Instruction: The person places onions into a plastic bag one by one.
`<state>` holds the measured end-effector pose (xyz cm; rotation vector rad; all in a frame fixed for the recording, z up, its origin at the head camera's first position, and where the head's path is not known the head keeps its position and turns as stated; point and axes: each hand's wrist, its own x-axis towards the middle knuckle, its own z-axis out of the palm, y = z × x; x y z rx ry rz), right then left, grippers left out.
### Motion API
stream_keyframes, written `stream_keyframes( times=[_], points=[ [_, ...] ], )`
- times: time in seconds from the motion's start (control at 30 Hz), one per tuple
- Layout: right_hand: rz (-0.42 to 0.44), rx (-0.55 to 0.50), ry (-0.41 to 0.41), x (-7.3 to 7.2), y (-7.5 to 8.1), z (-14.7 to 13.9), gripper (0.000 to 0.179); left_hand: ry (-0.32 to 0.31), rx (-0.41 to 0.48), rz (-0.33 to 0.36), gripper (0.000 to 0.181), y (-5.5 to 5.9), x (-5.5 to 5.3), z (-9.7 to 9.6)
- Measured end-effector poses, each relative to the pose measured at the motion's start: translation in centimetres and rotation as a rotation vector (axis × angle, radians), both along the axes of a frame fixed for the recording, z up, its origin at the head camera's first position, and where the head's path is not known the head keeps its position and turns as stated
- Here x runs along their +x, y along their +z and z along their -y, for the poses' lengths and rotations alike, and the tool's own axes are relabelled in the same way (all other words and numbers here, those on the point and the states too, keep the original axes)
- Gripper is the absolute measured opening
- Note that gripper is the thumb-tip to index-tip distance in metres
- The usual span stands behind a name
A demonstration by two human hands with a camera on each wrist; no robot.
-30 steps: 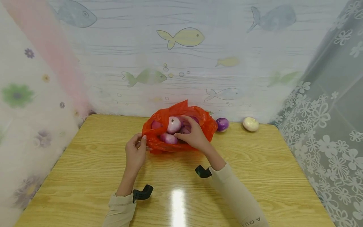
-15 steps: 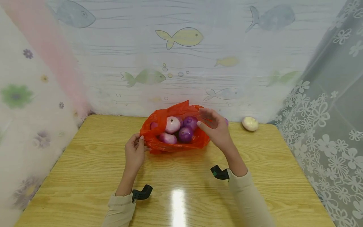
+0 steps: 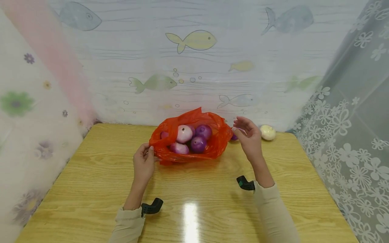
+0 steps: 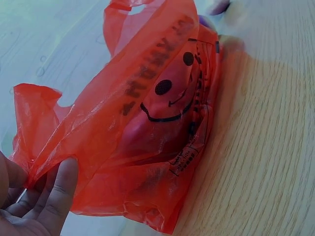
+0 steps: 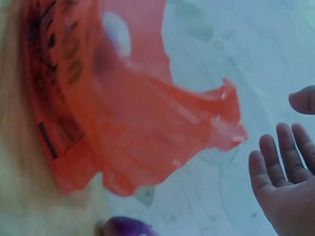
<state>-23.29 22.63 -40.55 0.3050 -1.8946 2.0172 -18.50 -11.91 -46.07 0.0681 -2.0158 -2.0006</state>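
Note:
An orange-red plastic bag [image 3: 185,158] lies on the table with its mouth spread. Inside sit several onions: a pale pinkish-white onion [image 3: 184,134], a pink-and-white onion [image 3: 179,148] and purple onions such as the front one [image 3: 199,144]. My left hand [image 3: 144,162] pinches the bag's left edge between thumb and fingers, which the left wrist view also shows. To the right of the bag, my right hand [image 3: 251,140] is held with fingers relaxed and nothing in it. It partly covers a purple onion [image 3: 234,137] beside the bag. Farther right rests a cream-white onion [image 3: 267,132].
A wooden table [image 3: 200,189] carries everything. Behind it hangs a pale curtain [image 3: 194,60] printed with fish, close along the back edge. Black wrist mounts [image 3: 152,206] stick out from both cuffs.
My right hand has come out of the bag and moved right to the purple onion outside, uncovering purple onions in the bag. My left hand keeps its hold on the bag's edge.

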Motion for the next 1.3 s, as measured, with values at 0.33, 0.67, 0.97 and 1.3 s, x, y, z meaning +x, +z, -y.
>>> stream_keyframes(
  times=[0.33, 0.67, 0.97, 1.3],
  points=[
    [0.069, -0.031, -0.227, -1.9, -3.2, -1.9, 0.037, 0.012, -0.004, -0.01, 0.025, -0.2, 0.0, 0.2],
    [0.216, 0.076, -0.321, -3.5, -6.5, -3.6, 0.05, 0.033, -0.031, -0.018, 0.023, -0.5, -0.1, 0.3],
    [0.343, 0.289, -0.29, -5.2, -8.8, -4.5, 0.077, 0.033, -0.014, -0.021, 0.024, -0.2, 0.0, 0.3],
    [0.438, 0.386, -0.19, -6.9, -9.7, -5.1, 0.093, 0.037, -0.021, -0.048, 0.023, -0.3, -0.1, 0.2]
  ],
)
